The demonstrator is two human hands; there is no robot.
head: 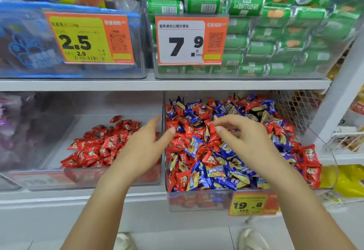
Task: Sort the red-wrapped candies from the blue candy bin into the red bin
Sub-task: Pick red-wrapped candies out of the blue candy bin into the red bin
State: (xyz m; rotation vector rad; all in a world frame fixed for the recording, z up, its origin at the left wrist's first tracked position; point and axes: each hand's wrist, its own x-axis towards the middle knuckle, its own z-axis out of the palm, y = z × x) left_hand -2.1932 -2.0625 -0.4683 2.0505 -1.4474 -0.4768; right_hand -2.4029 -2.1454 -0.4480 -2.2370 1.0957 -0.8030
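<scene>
Bin divider (163, 123) between hands; green packs (256, 23) above.

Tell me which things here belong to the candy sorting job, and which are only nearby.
Job:
mixed bin
red candies
red bin
left hand
right hand

Nearby:
blue candies
green packs
7.9 tag
2.5 tag
19.8 tag

Green biscuit rolls (256, 23) stacked above price tags (192, 41).
</scene>
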